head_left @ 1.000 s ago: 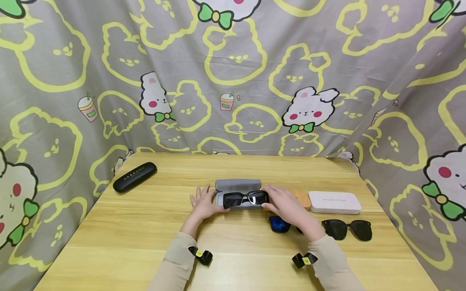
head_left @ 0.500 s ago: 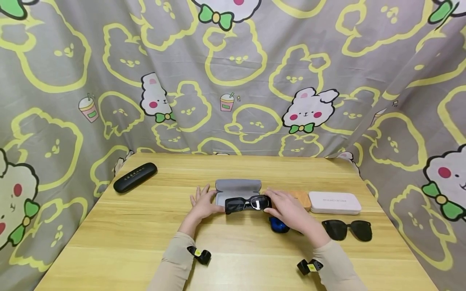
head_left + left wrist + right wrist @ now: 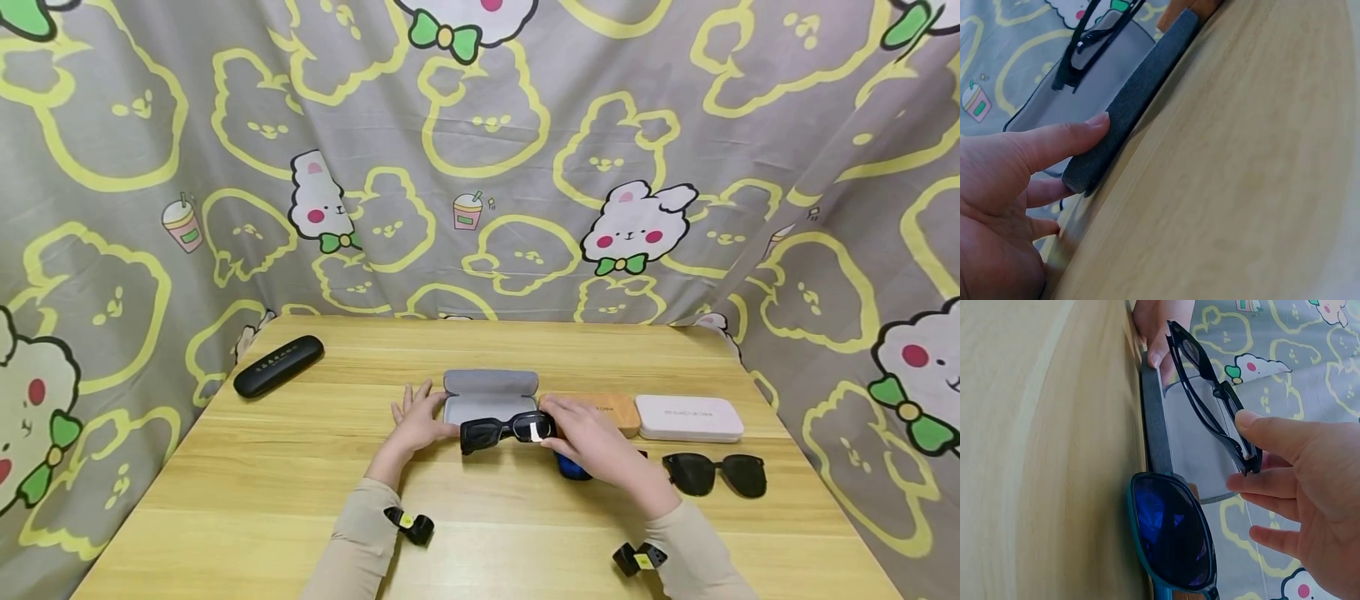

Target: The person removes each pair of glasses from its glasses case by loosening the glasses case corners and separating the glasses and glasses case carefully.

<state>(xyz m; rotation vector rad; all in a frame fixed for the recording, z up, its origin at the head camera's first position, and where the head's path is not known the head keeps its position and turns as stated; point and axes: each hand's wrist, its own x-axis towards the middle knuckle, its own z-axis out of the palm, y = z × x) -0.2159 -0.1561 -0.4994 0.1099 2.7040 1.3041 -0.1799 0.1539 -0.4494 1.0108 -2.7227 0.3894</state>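
Observation:
My right hand (image 3: 592,437) pinches one end of a pair of black sunglasses (image 3: 483,434) between thumb and fingers. In the right wrist view the sunglasses (image 3: 1200,403) are raised off the case, folded, with the thumb on the frame. Behind them lies an open grey glasses case (image 3: 491,382), its lid tipped back and its light lining showing. My left hand (image 3: 420,423) holds that case by its left end. The left wrist view shows the thumb on the case's dark front wall (image 3: 1138,97) and a finger at its corner; other fingers are spread behind.
Blue-lensed sunglasses (image 3: 1172,531) lie below my right hand, partly hidden in the head view. An orange case (image 3: 624,417) and a white case (image 3: 690,418) stand to the right, with black sunglasses (image 3: 697,475) before them. A black case (image 3: 279,367) lies far left.
The right hand has drawn the black sunglasses out of the grey case and toward the front, uncovering its lining. The left thumb has shifted slightly left; that hand stays on the case.

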